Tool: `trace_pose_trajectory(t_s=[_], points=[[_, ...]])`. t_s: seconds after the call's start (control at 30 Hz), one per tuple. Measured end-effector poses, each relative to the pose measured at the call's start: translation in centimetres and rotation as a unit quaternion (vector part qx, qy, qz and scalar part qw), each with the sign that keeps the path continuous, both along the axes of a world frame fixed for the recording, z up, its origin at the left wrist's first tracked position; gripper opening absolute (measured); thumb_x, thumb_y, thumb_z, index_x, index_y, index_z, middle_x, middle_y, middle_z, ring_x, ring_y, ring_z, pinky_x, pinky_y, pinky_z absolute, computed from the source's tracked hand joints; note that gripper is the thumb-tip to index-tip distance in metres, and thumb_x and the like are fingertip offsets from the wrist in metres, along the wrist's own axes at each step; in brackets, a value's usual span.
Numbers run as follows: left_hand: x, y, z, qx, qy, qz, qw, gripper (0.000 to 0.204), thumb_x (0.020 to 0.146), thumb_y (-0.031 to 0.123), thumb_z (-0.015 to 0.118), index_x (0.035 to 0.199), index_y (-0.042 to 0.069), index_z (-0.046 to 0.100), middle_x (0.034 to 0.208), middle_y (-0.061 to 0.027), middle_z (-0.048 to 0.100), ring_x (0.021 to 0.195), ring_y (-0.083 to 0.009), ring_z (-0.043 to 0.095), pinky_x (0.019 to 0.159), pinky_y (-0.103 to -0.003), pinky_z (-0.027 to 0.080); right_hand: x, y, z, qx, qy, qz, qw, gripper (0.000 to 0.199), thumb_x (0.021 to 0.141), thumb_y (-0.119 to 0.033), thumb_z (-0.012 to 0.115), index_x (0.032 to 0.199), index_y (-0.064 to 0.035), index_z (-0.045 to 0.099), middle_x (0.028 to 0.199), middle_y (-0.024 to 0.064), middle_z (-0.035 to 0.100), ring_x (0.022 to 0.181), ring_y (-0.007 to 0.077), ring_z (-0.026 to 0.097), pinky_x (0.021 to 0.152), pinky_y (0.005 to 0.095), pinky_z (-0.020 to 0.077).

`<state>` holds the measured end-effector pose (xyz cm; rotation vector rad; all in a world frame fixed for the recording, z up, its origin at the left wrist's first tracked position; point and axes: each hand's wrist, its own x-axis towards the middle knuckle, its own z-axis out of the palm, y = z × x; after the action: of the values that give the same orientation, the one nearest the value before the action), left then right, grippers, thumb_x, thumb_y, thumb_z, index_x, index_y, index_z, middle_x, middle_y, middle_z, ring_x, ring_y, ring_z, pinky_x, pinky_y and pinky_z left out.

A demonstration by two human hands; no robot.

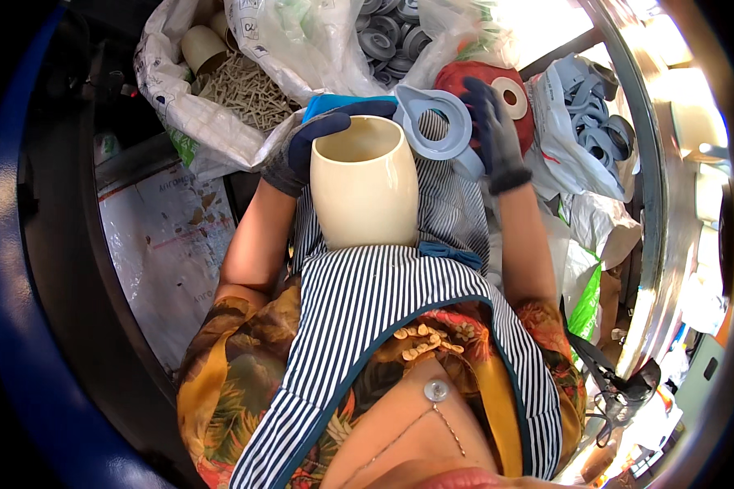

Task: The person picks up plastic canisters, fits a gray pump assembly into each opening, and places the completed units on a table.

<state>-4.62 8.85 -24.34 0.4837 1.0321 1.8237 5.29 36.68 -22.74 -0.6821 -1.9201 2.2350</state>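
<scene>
1. Here, the left hand (306, 151), in a dark work glove, closes around the rim of a cream plastic cup (364, 183), fingers hooked over the lip at about 10 o'clock of the opening. The cup rests upright on the lap, against a striped apron (367, 310), open mouth upward.

2. The right hand (491, 134), gloved too, grips a grey-blue plastic ring part (435, 122) with a round opening, held just beside the cup's rim at about 2 o'clock. The thumb side is hidden behind the part, but the fingers clearly wrap it.

3. As a judgement: the cup looks light, stiff and thin-walled, with a smooth, somewhat slippery surface; squeezing the barrel hard could flex it. The rim is the firmest place to hold, or the lower body braced against the lap.

4. The ring part looks light and rigid, a moulded piece; its flat outer edge gives a sure hold, leaving the central hole free.

5. Around the hands:
   - at 11 o'clock, a white sack (220, 98) of small beige pieces with more cream cups;
   - at 12 o'clock, a clear bag (387, 37) of grey round parts;
   - at 2 o'clock, a bag (587, 122) of grey-blue ring parts, near a red object (465, 77).
</scene>
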Motion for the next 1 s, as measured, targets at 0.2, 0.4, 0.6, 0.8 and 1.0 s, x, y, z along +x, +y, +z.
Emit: trace_pose_trajectory(t_s=[0.2, 0.4, 0.6, 0.8, 1.0], points=[[0.2, 0.6, -0.2, 0.031, 0.089, 0.013, 0.995, 0.056, 0.095, 0.036, 0.05, 0.133, -0.005, 0.049, 0.129, -0.0138, 0.057, 0.117, -0.0197, 0.055, 0.102, -0.032, 0.041, 8.0, -3.9, -4.6, 0.312, 0.131, -0.091, 0.937, 0.036, 0.096, -0.015, 0.053, 0.129, 0.0011, 0.052, 0.122, 0.0111, 0.059, 0.106, 0.0195, 0.059, 0.093, 0.0342, 0.0472], [0.3, 1.2, -0.5, -0.046, 0.325, 0.075, 0.942, 0.039, 0.092, 0.021, 0.057, 0.125, 0.0, 0.056, 0.118, -0.0133, 0.062, 0.11, -0.022, 0.06, 0.095, -0.034, 0.046, 5.4, -2.5, 2.8, 0.225, 0.046, -0.126, 0.965, 0.028, 0.091, -0.014, 0.061, 0.116, -0.0023, 0.06, 0.102, 0.0074, 0.067, 0.085, 0.0133, 0.062, 0.073, 0.027, 0.0513], [0.5, 0.1, -0.7, -0.068, 0.388, 0.151, 0.907, 0.034, 0.089, 0.016, 0.06, 0.121, 0.003, 0.059, 0.114, -0.0118, 0.063, 0.107, -0.0219, 0.06, 0.093, -0.034, 0.047, 9.7, -6.0, -1.7, 0.487, 0.018, 0.013, 0.873, 0.06, 0.076, -0.02, 0.073, 0.127, 0.001, 0.052, 0.106, 0.0208, 0.063, 0.094, 0.0332, 0.063, 0.082, 0.0415, 0.0499], [0.7, 0.0, -0.2, -0.059, 0.326, 0.124, 0.935, 0.032, 0.091, 0.017, 0.058, 0.119, 0.003, 0.059, 0.113, -0.0118, 0.063, 0.104, -0.0217, 0.061, 0.092, -0.034, 0.048, 7.3, -3.0, -2.9, 0.441, 0.162, -0.076, 0.879, 0.06, 0.086, -0.011, 0.066, 0.14, -0.0016, 0.042, 0.134, 0.014, 0.054, 0.119, 0.0255, 0.055, 0.098, 0.0339, 0.0468], [1.5, 2.1, -1.0, -0.058, 0.156, 0.124, 0.978, 0.038, 0.102, 0.03, 0.042, 0.117, 0.0, 0.059, 0.117, -0.0152, 0.065, 0.102, -0.0201, 0.065, 0.086, -0.032, 0.053, 2.6, -1.4, 7.6, 0.063, -0.018, 0.026, 0.998, 0.036, 0.098, -0.029, 0.054, 0.126, -0.0062, 0.055, 0.079, -0.0062, 0.052, 0.059, 0.0015, 0.046, 0.05, 0.0165, 0.0364]])
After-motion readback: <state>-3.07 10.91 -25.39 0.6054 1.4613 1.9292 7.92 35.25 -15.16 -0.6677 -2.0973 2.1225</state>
